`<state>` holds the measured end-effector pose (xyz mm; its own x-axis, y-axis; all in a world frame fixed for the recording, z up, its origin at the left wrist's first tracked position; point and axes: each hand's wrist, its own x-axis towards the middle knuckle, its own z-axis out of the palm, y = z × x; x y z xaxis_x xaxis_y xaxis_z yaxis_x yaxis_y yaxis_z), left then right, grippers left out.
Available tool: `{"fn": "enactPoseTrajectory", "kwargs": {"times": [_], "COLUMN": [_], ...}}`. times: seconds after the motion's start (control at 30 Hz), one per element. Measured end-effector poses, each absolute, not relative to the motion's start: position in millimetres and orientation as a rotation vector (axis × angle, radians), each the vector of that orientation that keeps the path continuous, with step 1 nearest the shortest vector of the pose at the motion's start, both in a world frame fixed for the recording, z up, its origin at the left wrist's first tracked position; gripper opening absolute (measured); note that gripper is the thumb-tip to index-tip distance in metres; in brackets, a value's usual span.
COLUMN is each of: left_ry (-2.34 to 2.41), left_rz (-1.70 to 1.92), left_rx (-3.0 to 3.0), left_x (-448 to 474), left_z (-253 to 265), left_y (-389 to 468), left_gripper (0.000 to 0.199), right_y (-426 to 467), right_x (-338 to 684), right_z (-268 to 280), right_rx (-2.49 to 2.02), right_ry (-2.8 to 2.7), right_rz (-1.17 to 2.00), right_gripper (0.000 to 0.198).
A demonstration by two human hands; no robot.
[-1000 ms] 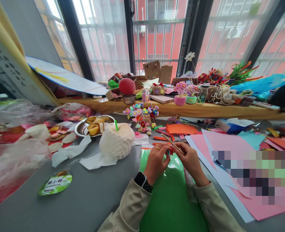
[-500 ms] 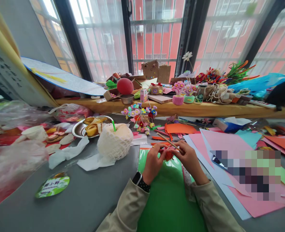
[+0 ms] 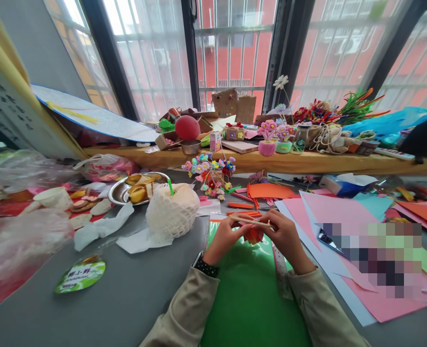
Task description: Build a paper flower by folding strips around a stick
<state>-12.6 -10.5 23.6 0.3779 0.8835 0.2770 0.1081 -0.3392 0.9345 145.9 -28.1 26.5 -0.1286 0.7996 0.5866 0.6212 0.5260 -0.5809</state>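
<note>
The thin tan wooden stick (image 3: 250,221) has tipped flatter, so it crosses the crumpled red paper (image 3: 253,236) above the shiny green sheet (image 3: 249,294). The right hand (image 3: 284,236) pinches the stick; the left hand (image 3: 223,239) pinches the paper.

Daylit dark-framed windows (image 3: 231,58), yellowish ledge (image 3: 155,158), gray wall (image 3: 50,62), gray tabletop (image 3: 133,299)

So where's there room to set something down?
Bare grey table lies between the green label and left sleeve; the green sheet's near end is bare up to the right sleeve. Crowded: the windowsill and the right side's pink paper.
</note>
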Motion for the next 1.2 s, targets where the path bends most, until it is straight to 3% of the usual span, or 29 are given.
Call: {"fn": "enactPoseTrajectory", "kwargs": {"times": [0.57,0.87,1.2], "left_ry": [0.798,0.792,0.715], "left_rz": [1.004,0.922,0.717], "left_rx": [1.731,1.707,1.486], "left_x": [-18,-22,-25], "left_z": [24,29,33], "left_y": [-7,-8,-9], "left_gripper": [0.015,0.022,0.025], "right_y": [-36,-37,-37], "right_x": [139,137,143], "right_z": [31,34,39], "right_rx": [-1.101,-1.124,-1.235], "right_ry": [-1.817,-1.815,-1.843], "right_rz": [0.250,0.329,0.851], "right_gripper": [0.010,0.013,0.029]}}
